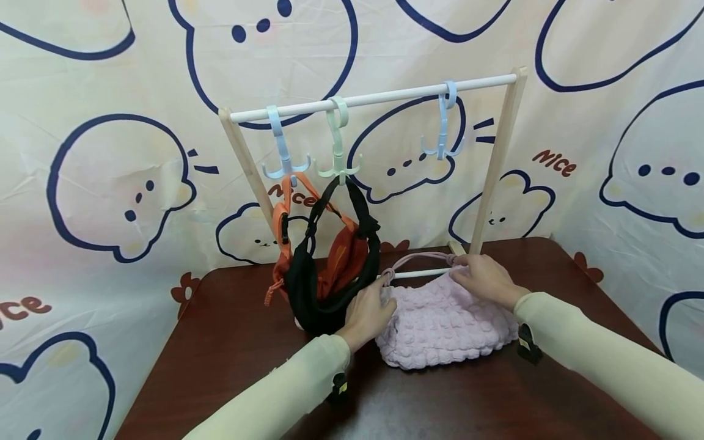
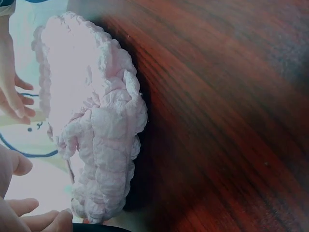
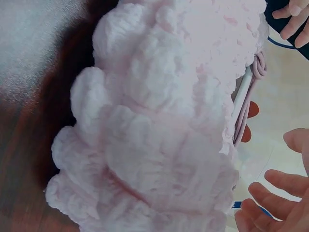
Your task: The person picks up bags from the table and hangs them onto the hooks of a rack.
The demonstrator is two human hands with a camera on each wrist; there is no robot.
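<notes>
A puffy pale pink handbag [image 1: 440, 324] sits on the table, its thin cord handle [image 1: 420, 256] arching up at the back. My left hand [image 1: 370, 313] is at the bag's upper left corner, beside a black bag [image 1: 313, 305]. At the upper right corner is my right hand [image 1: 486, 280]. In the left wrist view, the fingers [image 2: 36, 217] of my left hand are loosely spread, with nothing between them and the thumb. The right wrist view shows my right hand's fingers [image 3: 273, 200] spread beside the pink handbag's puffy side [image 3: 159, 140].
A wooden rack with a white rail [image 1: 396, 96] stands behind. A green hook [image 1: 338, 153] carries the black bag; a blue hook [image 1: 285, 156] carries an orange bag [image 1: 343, 260]. Another blue hook [image 1: 442, 131] hangs at the right. Patterned cloth [image 1: 99, 183] surrounds the brown table [image 1: 220, 354].
</notes>
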